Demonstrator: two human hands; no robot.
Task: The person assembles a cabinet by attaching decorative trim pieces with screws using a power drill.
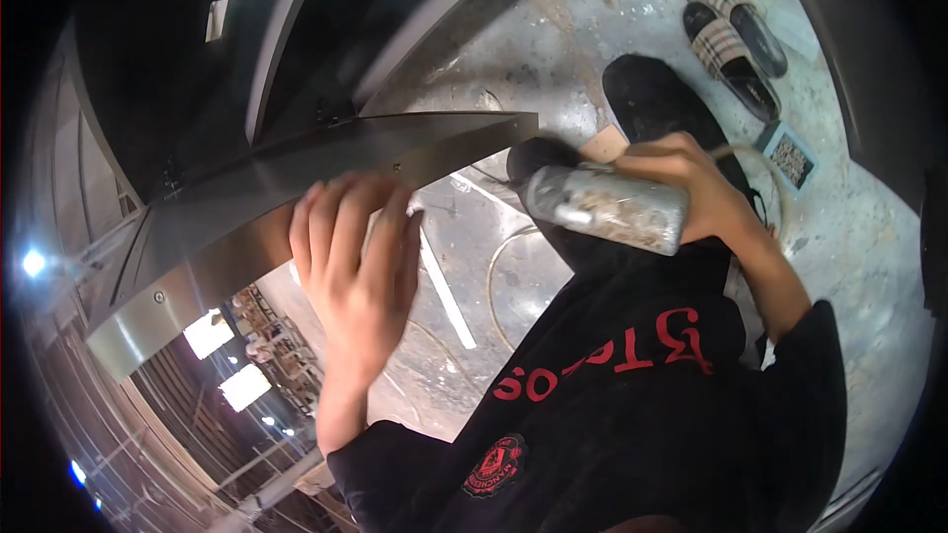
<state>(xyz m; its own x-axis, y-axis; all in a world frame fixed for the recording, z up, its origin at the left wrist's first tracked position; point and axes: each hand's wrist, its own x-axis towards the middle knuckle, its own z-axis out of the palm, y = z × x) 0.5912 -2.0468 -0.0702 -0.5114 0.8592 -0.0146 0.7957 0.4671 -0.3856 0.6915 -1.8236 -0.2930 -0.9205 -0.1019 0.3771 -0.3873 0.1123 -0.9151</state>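
My left hand (pixel 351 257) is up against the front edge of a brushed-metal panel (pixel 464 141). Its fingers are bent and close together, back of the hand toward me. A small pale patch shows between fingers and thumb; what they hold there I cannot tell. My right hand (pixel 696 183) is wrapped round the end of a clear cylindrical bottle (pixel 612 209) with beige-brown bits showing through its wall. The bottle lies nearly level over my legs, apart from the panel, and is slightly blurred.
Dark panels (pixel 188 49) rise behind the metal edge. On the floor lie a white strip (pixel 449 291), a hose (pixel 494 286), slippers (pixel 731 44) and a blue box (pixel 790 158) of small pieces. My dark shoe (pixel 662 99) is near the box.
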